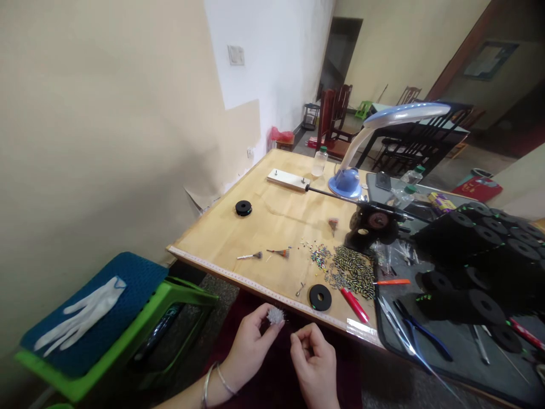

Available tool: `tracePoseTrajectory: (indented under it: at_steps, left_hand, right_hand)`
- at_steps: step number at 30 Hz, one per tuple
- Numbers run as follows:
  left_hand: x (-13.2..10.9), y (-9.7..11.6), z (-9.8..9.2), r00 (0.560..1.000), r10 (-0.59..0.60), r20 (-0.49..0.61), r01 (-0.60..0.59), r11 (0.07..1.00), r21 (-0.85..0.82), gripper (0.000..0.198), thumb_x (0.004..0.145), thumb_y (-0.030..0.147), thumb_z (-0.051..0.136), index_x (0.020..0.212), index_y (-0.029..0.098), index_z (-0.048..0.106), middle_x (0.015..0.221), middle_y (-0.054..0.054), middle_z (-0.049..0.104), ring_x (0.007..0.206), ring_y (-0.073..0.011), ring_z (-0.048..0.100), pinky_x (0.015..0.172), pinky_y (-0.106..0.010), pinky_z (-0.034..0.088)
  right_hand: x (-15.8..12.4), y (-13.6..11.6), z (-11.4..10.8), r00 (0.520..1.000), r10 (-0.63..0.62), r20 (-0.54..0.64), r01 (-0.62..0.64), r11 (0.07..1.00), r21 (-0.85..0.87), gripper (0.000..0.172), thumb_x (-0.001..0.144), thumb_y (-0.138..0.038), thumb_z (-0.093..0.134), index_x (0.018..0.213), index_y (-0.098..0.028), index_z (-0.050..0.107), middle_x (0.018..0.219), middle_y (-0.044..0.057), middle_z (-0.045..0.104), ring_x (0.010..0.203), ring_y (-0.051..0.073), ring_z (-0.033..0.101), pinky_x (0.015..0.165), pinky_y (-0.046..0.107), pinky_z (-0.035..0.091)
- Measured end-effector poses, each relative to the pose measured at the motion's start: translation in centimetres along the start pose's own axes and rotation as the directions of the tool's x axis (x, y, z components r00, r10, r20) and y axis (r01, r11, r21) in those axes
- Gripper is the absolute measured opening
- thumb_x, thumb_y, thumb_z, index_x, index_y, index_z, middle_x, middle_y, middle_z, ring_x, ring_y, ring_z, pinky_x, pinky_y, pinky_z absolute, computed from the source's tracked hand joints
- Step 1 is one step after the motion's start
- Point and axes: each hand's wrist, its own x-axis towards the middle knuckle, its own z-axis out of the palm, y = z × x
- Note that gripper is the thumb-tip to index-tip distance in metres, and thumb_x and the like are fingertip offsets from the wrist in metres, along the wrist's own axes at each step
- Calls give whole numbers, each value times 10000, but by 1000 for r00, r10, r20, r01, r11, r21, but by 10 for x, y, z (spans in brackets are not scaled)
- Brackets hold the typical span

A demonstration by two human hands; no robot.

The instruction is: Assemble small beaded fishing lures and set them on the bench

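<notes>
My left hand (251, 336) pinches a small grey-white spiky cluster (275, 315) between thumb and fingers, just off the table's front edge. Its exact kind is too small to make out. To its right, my right hand (314, 357) is closed, thumb against curled fingers; whatever it may hold is too fine to see. Beyond the hands, a black foam ring (314, 299) lies near the table edge beside a red-handled tool (354, 305). Behind these spreads a pile of small dark-and-yellow metallic pieces (352, 267), with tiny coloured beads (319, 255) at its left.
A blue desk lamp (344, 183) stands at the back beside a dark metal device (374, 221). Blue-handled pliers (426, 335) and black foam rolls (468, 307) lie on the grey mat at right. A green stool (72, 380) with a white glove (83, 312) stands at left.
</notes>
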Motion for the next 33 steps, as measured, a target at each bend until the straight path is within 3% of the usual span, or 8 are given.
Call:
tracePoseTrajectory:
  at_steps: [27,33]
  left_hand:
    - [-3,2,-1,993,122,-3,-120,982,149,104,813,264,603,772,174,636,719,-31,630,677,-179,553,658,-243,448]
    - [-3,1,-2,990,140,3,-138,979,152,73,811,233,602,785,176,639,733,-32,640,689,-180,565,666,-241,447]
  right_hand:
    - [1,-8,-3,999,-20,-49,22,998,51,208,778,-240,591,590,-200,511,472,-90,325,406,82,285,379,200,248]
    - [-2,-3,-2,999,36,-22,-34,996,79,196,768,-241,601,598,-198,511,491,-86,325,418,85,293,395,201,246]
